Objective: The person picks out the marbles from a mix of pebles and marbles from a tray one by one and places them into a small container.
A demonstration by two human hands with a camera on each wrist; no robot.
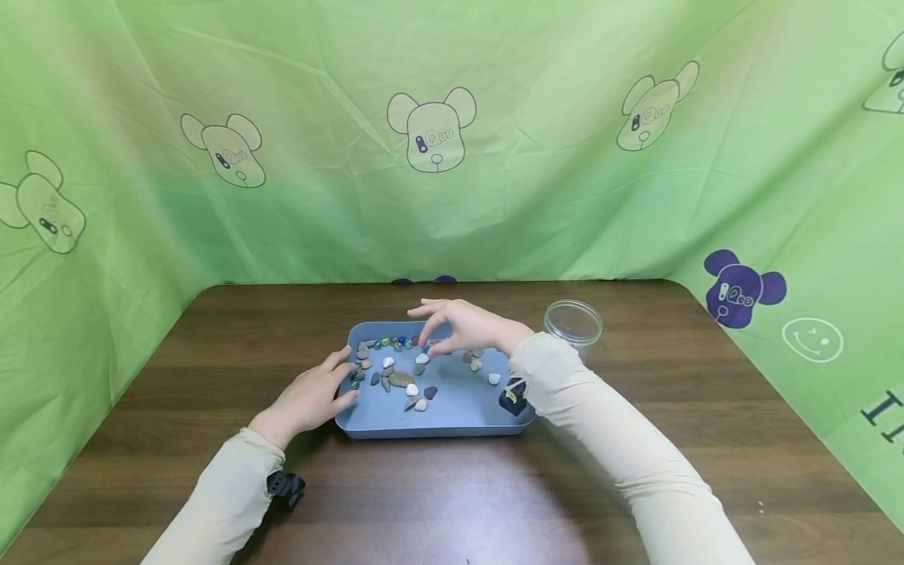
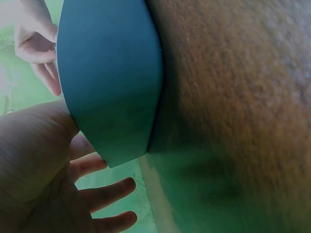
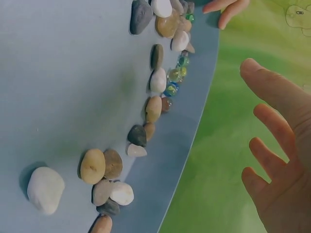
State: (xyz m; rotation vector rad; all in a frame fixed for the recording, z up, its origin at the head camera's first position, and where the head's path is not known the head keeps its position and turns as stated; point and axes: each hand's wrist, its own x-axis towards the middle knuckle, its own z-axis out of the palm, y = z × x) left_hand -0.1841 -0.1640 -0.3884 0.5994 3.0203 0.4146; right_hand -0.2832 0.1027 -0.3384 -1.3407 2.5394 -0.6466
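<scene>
A blue tray (image 1: 459,408) holds several pebbles and glass marbles. My left hand (image 1: 311,399) rests at the tray's left rim, fingers relaxed and spread. In the left wrist view, two fingers (image 2: 109,194) of it extend free outside the tray wall. My right hand (image 1: 469,326) hovers over the tray's far side, palm down, thumb and fingers loosely bent and apart. Nothing shows between its fingers in the right wrist view. Near it lie a white pebble (image 1: 422,359) and a row of marbles (image 3: 172,89) along the far wall.
Right of the tray stands a clear round jar (image 1: 574,323), partly behind the right sleeve. The tray sits on a dark wooden table (image 1: 452,494). A green printed curtain (image 1: 318,196) hangs behind and at both sides.
</scene>
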